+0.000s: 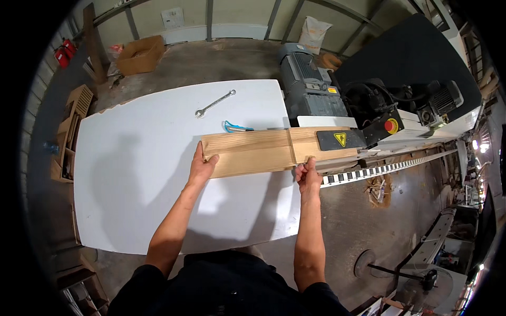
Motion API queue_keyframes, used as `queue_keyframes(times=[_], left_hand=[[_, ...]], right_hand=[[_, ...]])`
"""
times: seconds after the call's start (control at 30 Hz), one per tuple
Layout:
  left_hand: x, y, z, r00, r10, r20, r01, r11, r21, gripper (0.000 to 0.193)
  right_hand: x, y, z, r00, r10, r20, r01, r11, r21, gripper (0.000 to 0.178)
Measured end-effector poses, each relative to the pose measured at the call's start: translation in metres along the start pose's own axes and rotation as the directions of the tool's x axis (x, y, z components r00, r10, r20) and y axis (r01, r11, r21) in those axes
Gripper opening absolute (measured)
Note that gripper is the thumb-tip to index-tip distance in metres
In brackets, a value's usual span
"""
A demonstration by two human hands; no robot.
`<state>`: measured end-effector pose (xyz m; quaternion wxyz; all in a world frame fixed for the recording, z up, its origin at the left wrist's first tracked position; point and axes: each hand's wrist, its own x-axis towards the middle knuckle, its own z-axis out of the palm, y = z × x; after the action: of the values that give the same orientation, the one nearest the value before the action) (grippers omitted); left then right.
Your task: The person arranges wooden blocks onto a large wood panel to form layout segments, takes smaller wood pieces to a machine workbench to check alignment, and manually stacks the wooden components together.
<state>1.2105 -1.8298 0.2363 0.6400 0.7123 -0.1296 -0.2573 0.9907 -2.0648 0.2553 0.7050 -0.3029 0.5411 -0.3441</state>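
Note:
A long light wooden board (253, 151) lies flat across the right side of a white table (137, 174) and reaches onto a machine at the right. My left hand (201, 165) grips the board's left end, thumb on top. My right hand (308, 175) holds the board's near edge by a cross groove in the wood. The board's far right part passes under a black guard plate (340, 139) with a yellow warning sign.
A metal spanner (214, 103) and a blue-handled tool (235, 127) lie on the table behind the board. The grey motor (305, 81), a red stop button (390, 126) and a checkered rail (379, 169) belong to the machine. A cardboard box (139, 54) sits on the floor.

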Motion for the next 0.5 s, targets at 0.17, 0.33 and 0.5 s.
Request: queue_keyframes(times=[0.17,0.33,0.5], left_hand=[[-0.001,0.007,0.002,0.996,-0.087,0.031,0.089,0.995,-0.054,0.073],[0.004,0.008,-0.007,0.983,-0.175,0.051,0.178,0.982,-0.065,0.066],[0.000,0.012,-0.007,0.979,-0.170,0.110,0.177,0.982,-0.061,0.061]], right_hand=[[0.003,0.002,0.003,0.996,-0.006,0.084,0.005,1.000,0.011,0.029],[-0.003,0.004,-0.002,0.997,-0.069,-0.035,0.063,0.987,-0.150,0.021],[-0.032,0.034,0.001,0.976,0.026,0.216,-0.002,0.994,-0.113,0.022]])
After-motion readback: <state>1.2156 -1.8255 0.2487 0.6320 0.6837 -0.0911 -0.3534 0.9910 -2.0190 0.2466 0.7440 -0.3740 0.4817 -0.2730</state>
